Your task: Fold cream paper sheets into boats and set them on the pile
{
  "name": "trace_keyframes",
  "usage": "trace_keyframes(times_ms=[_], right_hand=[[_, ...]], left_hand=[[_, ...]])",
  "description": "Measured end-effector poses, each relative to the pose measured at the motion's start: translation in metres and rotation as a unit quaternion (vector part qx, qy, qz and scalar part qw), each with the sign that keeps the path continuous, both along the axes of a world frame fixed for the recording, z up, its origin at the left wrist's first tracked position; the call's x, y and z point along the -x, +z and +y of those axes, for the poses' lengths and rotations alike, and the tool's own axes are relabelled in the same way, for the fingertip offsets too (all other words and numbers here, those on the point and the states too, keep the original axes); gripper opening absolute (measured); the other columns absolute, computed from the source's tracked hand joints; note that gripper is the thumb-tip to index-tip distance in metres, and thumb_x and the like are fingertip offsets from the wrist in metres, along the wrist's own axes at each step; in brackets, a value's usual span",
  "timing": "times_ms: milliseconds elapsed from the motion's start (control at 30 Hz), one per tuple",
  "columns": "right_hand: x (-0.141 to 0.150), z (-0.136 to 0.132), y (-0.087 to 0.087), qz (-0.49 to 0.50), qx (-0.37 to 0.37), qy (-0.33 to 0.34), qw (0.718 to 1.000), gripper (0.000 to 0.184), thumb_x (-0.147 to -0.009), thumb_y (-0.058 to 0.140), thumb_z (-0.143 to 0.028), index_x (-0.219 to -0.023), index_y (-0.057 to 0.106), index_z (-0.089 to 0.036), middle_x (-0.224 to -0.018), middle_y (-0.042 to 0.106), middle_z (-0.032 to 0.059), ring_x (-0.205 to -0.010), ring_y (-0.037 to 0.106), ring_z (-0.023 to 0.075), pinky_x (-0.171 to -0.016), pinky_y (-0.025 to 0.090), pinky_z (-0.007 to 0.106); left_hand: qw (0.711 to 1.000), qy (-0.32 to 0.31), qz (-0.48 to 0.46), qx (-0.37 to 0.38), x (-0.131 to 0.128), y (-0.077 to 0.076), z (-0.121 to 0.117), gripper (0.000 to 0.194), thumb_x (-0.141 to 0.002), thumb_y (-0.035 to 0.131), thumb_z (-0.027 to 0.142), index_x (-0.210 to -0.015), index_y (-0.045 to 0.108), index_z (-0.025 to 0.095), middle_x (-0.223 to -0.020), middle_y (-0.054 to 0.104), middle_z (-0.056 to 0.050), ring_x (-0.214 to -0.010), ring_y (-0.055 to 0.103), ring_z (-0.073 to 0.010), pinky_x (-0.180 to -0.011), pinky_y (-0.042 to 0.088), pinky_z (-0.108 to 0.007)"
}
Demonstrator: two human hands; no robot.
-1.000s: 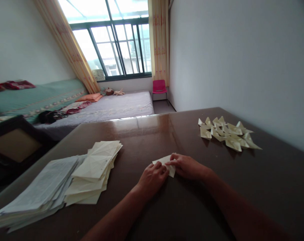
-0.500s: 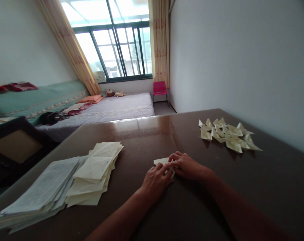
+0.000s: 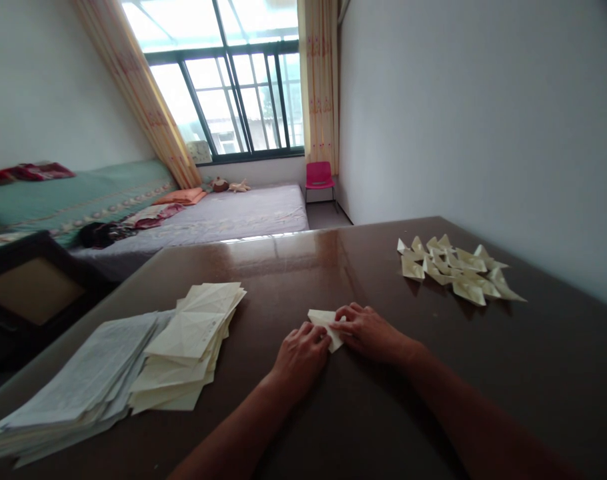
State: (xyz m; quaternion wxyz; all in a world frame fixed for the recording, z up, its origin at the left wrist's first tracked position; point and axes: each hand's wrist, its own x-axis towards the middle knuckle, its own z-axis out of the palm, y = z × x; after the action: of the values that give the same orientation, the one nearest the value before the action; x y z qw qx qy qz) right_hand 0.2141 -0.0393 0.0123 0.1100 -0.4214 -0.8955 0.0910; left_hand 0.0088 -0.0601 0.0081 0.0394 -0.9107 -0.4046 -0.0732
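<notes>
A small folded piece of cream paper lies on the brown table between my two hands. My left hand grips its lower left edge with bent fingers. From the right, my right hand has its fingers closed on the paper's right side, covering part of it. Folds show on the paper, but the fingers hide some of its outline. To the left lies a stack of creased cream sheets, partly over a pile of printed paper.
Several folded paper shapes with pointed corners are grouped at the right on the glossy table. A white wall runs along the right. Beyond the table are a bed, a pink chair and a window.
My left hand has shifted slightly left and toward me, so more of the folded paper shows between the hands. My right hand stays nearly in place on it.
</notes>
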Motion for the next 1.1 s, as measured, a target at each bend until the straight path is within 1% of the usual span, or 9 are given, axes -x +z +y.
trace_keyframes(times_ms=[67,167,267,367,500,633,733,833,1100], right_hand=[[0.000,0.001,0.000,-0.007,-0.002,0.000,1.000,0.032,-0.093,0.043,-0.027,-0.119,0.061,-0.031,-0.115,0.059,0.0056,-0.105,0.050,0.0220,-0.085,0.038,0.037],[0.000,0.002,-0.001,-0.013,-0.002,-0.002,1.000,0.033,-0.092,0.042,-0.024,-0.116,0.063,-0.031,-0.115,0.059,0.0055,-0.105,0.050,0.0219,-0.085,0.038,0.037],[0.000,0.003,-0.002,-0.009,-0.004,-0.002,1.000,0.034,-0.090,0.043,-0.020,-0.116,0.063,-0.031,-0.115,0.059,0.0057,-0.105,0.049,0.0218,-0.086,0.039,0.036],[0.001,0.001,-0.002,0.000,-0.009,-0.004,1.000,0.035,-0.089,0.045,-0.019,-0.118,0.062,-0.029,-0.113,0.060,0.0065,-0.104,0.050,0.0214,-0.087,0.040,0.035],[0.005,-0.003,-0.001,0.005,-0.014,-0.010,1.000,0.036,-0.086,0.048,-0.019,-0.120,0.061,-0.026,-0.113,0.059,0.0073,-0.104,0.050,0.0216,-0.087,0.041,0.035],[0.008,-0.007,0.000,-0.002,-0.015,-0.006,1.000,0.035,-0.086,0.052,-0.027,-0.120,0.059,-0.024,-0.123,0.055,0.0080,-0.109,0.049,0.0241,-0.087,0.041,0.037],[0.006,-0.007,0.002,-0.027,-0.017,0.000,0.999,0.038,-0.087,0.052,-0.035,-0.124,0.056,-0.027,-0.127,0.055,0.0069,-0.112,0.047,0.0271,-0.087,0.040,0.042],[0.003,-0.006,0.002,-0.049,-0.019,-0.011,0.999,0.038,-0.091,0.046,-0.038,-0.128,0.053,-0.033,-0.127,0.055,0.0053,-0.113,0.047,0.0283,-0.086,0.039,0.045],[0.003,-0.008,-0.001,-0.069,-0.025,-0.021,0.997,0.042,-0.094,0.039,-0.047,-0.134,0.046,-0.039,-0.134,0.051,0.0046,-0.116,0.044,0.0282,-0.088,0.036,0.044]], left_hand=[[1.000,0.009,-0.006,-0.004,-0.002,-0.003,0.000,0.018,-0.089,0.053,0.032,-0.105,0.060,0.025,-0.107,0.063,-0.002,-0.099,0.054,-0.0210,-0.079,0.048,-0.033],[1.000,0.015,-0.005,-0.008,-0.007,-0.005,0.000,0.030,-0.086,0.057,0.043,-0.110,0.058,0.025,-0.110,0.063,-0.003,-0.102,0.054,-0.0221,-0.080,0.048,-0.033],[1.000,0.015,0.007,-0.003,-0.011,-0.005,0.000,0.026,-0.087,0.058,0.039,-0.109,0.059,0.026,-0.107,0.064,-0.002,-0.101,0.054,-0.0219,-0.077,0.048,-0.032],[1.000,0.017,0.012,-0.006,-0.010,-0.005,0.000,0.020,-0.090,0.052,0.033,-0.108,0.060,0.027,-0.103,0.065,-0.001,-0.096,0.056,-0.0216,-0.075,0.048,-0.033],[0.999,0.014,0.026,-0.018,-0.004,-0.007,0.002,0.018,-0.092,0.049,0.025,-0.106,0.060,0.024,-0.099,0.066,-0.002,-0.090,0.058,-0.0211,-0.073,0.049,-0.033],[0.999,0.014,0.034,0.002,0.002,-0.004,0.005,0.020,-0.090,0.051,0.021,-0.108,0.061,0.024,-0.103,0.066,-0.003,-0.094,0.058,-0.0216,-0.076,0.050,-0.034],[0.999,0.015,0.032,0.026,0.003,0.000,0.007,0.021,-0.091,0.049,0.022,-0.108,0.061,0.023,-0.105,0.065,-0.004,-0.099,0.056,-0.0217,-0.079,0.051,-0.034],[0.999,0.001,0.029,0.046,0.001,0.000,0.007,0.021,-0.092,0.048,0.020,-0.107,0.062,0.018,-0.106,0.064,-0.005,-0.102,0.055,-0.0209,-0.084,0.051,-0.032],[0.998,-0.007,0.025,0.054,-0.001,-0.001,0.004,0.027,-0.090,0.048,0.014,-0.114,0.060,0.013,-0.114,0.062,-0.008,-0.102,0.054,-0.0207,-0.089,0.052,-0.030]])
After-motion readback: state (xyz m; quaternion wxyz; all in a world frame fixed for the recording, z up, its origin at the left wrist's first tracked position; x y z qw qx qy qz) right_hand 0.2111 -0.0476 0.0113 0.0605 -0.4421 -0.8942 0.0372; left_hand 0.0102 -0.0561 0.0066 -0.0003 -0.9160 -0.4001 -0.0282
